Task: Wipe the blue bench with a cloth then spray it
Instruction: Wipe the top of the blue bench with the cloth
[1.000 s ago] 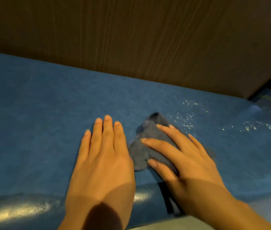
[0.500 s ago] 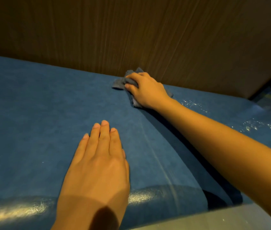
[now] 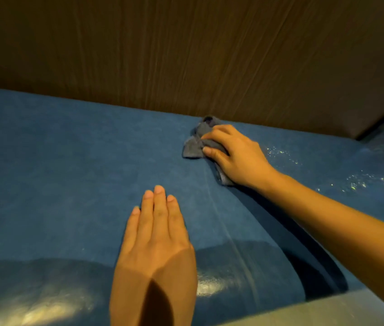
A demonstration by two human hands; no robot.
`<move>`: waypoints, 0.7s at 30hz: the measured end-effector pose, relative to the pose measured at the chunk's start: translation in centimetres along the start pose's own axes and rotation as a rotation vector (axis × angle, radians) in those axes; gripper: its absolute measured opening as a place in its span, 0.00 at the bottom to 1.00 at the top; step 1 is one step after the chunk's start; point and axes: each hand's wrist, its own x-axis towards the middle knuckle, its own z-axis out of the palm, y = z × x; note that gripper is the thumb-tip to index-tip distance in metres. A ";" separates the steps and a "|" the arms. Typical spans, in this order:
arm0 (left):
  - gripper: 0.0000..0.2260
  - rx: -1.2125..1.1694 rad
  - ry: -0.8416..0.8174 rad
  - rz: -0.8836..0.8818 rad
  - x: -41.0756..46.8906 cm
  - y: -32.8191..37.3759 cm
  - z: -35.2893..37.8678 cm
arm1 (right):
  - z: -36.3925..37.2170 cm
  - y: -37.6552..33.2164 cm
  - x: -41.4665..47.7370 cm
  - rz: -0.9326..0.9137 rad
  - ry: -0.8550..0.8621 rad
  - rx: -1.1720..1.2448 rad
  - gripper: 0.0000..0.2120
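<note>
The blue bench [image 3: 57, 165] fills the lower part of the view. A crumpled grey cloth [image 3: 194, 144] lies on it near the back edge, close to the wooden wall. My right hand [image 3: 238, 156] grips the cloth, fingers curled over it, arm stretched out from the right. Flat on the bench near the front edge rests my left hand [image 3: 158, 231], fingers straight and together, holding nothing. No spray bottle is in view.
A brown wooden wall [image 3: 186, 55] rises right behind the bench. Shiny wet droplets [image 3: 280, 154] speckle the bench to the right of the cloth. A thin wet streak [image 3: 228, 231] runs from the cloth toward the front edge. A grey floor strip [image 3: 327, 311] shows at bottom right.
My right hand carried the cloth from beside my left hand to the back of the bench, then slid it slightly back toward me. My left hand stayed flat in place.
</note>
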 end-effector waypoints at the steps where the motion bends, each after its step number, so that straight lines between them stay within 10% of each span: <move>1: 0.19 -0.007 0.002 0.006 0.1 0.0 0.0 | 0.0 -0.8 -0.7 -0.003 0.002 -0.001 0.16; 12: 0.24 -0.101 -0.049 0.013 0.0 -0.9 -0.5 | 1.1 -8.5 -9.0 0.213 -0.004 0.032 0.23; 21: 0.26 -0.125 -0.120 0.074 0.4 -1.8 -0.5 | 1.9 -7.3 -14.1 0.304 0.321 -0.090 0.12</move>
